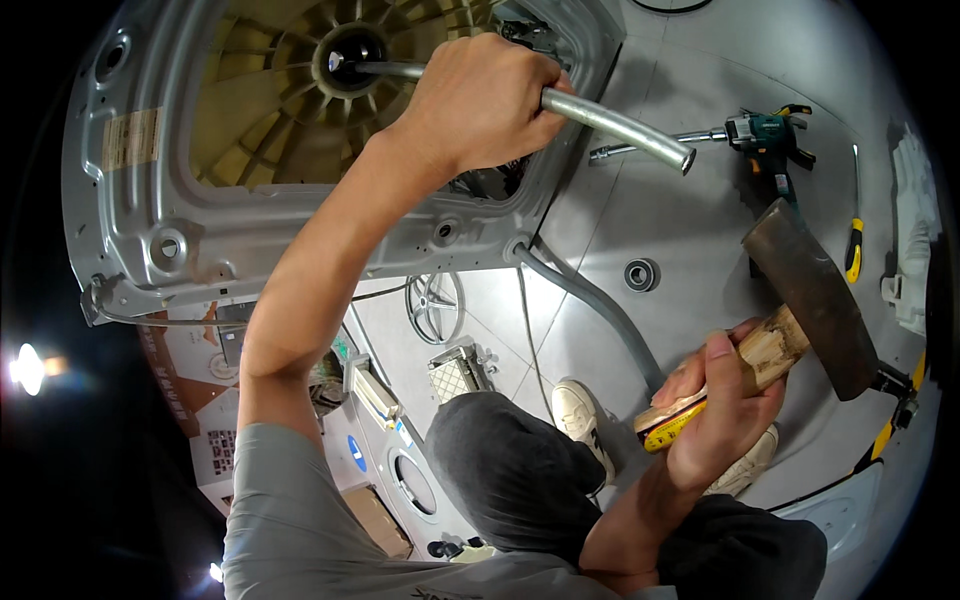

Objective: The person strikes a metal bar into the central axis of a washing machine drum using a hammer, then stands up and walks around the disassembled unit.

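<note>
My left hand (485, 100) is closed around a bent metal bar (620, 128). The bar's thin end reaches into the dark central hub (352, 48) of a ribbed yellowish plastic tub (265, 110), inside a grey metal washing machine cabinet (390, 245). Its thicker end, with a round face, sticks out to the right of my fist. Lower down, my right hand (725, 410) grips the worn wooden handle of a hammer (812, 300). The heavy, rusty hammer head points up and right, apart from the bar.
On the tiled floor lie a green cordless power tool (760, 130) with a long socket extension, a bearing (641, 275) and a yellow-handled screwdriver (854, 245). A grey hose (600, 300) hangs from the cabinet. A pulley wheel (434, 308) and a white front panel (410, 480) are near my legs.
</note>
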A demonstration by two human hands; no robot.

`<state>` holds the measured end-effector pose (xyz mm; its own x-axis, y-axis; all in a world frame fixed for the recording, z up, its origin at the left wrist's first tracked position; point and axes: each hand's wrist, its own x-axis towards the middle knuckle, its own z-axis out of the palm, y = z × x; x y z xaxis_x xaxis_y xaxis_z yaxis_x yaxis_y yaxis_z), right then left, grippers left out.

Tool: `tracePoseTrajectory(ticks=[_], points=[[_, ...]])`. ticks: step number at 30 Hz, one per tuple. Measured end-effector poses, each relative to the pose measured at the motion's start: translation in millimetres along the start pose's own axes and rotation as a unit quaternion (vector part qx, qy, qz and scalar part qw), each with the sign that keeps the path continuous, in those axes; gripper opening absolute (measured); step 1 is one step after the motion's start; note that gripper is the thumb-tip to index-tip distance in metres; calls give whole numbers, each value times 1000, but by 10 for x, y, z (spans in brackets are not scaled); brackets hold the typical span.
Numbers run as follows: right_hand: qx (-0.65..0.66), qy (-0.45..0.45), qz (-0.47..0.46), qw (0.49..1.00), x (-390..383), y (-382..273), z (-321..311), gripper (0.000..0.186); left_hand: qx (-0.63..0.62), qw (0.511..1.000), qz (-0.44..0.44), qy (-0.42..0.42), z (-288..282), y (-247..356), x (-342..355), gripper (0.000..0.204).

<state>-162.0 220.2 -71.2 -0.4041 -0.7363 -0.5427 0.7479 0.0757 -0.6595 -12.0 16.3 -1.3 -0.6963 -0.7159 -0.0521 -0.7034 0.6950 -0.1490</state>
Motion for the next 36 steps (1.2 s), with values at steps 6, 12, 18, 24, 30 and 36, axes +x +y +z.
tracePoseTrajectory(ticks=[6, 12, 18, 24, 30, 36], points=[[8, 11, 12, 1000, 70, -40, -26, 25, -6, 1000, -22, -2, -15, -39, 41, 17], [7, 5, 23, 1000, 112, -38, -43, 27, 11, 1000, -23, 0, -17, -123, 53, 17], [1, -5, 21, 1000, 141, -20, -47, 27, 6, 1000, -30, 7, 5, -144, 40, 21], [3, 1, 30, 1000, 150, -45, -39, 28, 0, 999, -31, 23, -34, -151, 71, 22], [-7, 37, -25, 999, 184, -131, -35, 23, 47, 996, -71, -23, -18, -166, 6, 17], [13, 57, -104, 993, 180, -358, -118, 12, 26, 997, -67, -18, -51, -153, 0, 16]])
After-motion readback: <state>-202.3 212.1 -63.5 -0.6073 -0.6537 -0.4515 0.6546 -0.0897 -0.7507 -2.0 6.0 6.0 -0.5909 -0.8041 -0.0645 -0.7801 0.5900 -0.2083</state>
